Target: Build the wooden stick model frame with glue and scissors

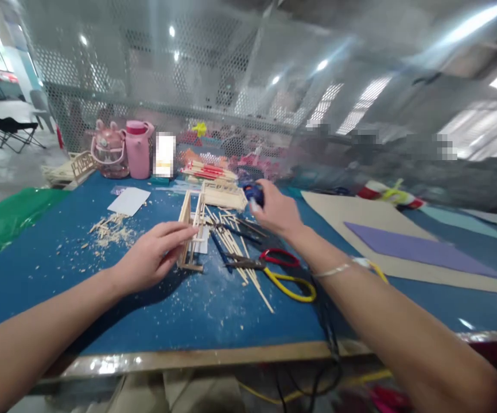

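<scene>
My left hand (156, 255) is closed on a small upright frame of thin wooden sticks (185, 229), the fingertips at its uprights. My right hand (276, 209) is wrapped around a dark blue object (255, 194) with a pale part, mostly hidden by the fingers; its kind cannot be made out. Between the hands lies a spread of loose thin wooden sticks (248, 269). Pliers with one red and one yellow handle (289, 284) rest across them. Behind the frame sits a light wooden model piece (225, 197) with a cut-out pattern.
Wood shavings (113, 229) and a white paper (129, 201) lie at left. A pink bottle (138, 149) and a clear pink jug (109, 152) stand at the back. Beige board (338, 215) and a purple sheet (412, 249) lie at right. Black cables (328, 327) hang over the front edge.
</scene>
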Demonstrator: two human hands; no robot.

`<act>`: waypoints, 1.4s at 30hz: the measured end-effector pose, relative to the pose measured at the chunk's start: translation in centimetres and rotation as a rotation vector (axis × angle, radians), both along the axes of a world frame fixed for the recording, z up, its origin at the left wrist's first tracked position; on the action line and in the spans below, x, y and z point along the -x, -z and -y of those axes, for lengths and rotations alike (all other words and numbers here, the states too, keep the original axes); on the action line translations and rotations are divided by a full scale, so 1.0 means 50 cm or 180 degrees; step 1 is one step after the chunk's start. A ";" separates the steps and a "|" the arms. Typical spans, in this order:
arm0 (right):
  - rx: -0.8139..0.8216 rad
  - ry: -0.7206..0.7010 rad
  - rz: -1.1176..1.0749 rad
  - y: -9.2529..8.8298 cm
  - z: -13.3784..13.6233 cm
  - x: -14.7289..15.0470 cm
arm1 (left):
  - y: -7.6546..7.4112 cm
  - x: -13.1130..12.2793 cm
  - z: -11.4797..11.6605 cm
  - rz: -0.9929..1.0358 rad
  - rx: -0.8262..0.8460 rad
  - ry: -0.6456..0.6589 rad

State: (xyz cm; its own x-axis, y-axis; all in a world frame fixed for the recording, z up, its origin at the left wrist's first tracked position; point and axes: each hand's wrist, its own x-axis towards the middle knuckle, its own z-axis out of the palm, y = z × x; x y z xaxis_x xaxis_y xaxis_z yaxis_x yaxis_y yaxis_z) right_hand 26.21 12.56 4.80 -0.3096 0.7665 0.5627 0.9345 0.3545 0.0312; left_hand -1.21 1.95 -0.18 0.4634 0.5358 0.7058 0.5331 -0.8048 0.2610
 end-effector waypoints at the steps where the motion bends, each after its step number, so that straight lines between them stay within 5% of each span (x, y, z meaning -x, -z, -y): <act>1: 0.0084 0.0144 0.0158 0.004 -0.030 0.008 | 0.002 -0.001 0.001 0.0038 0.0125 -0.0001; 9: 0.0599 0.0684 0.0205 0.070 -0.129 0.073 | 0.006 -0.010 0.005 0.0262 0.0573 0.0054; 14: 0.0639 0.0699 0.0129 0.043 -0.109 0.081 | -0.001 0.000 0.002 0.0063 0.0389 0.0035; 17: 0.0552 0.0423 0.0024 0.012 -0.041 0.095 | -0.016 0.018 0.002 0.0128 0.0206 0.0014; 18: 0.0575 0.0020 -0.0199 0.007 -0.011 0.102 | -0.020 0.024 0.002 0.0183 0.0155 0.0002; 22: 0.1915 -0.1535 -0.0839 0.018 0.105 0.129 | -0.025 0.033 0.000 0.0002 0.0154 0.0267; 25: 0.2524 -0.2096 -0.1270 0.046 0.155 0.144 | -0.020 0.027 0.000 -0.0178 0.0067 0.0358; 42: 0.1914 -0.2185 -0.1160 0.077 0.167 0.163 | -0.020 0.020 0.000 -0.0401 -0.0117 0.0112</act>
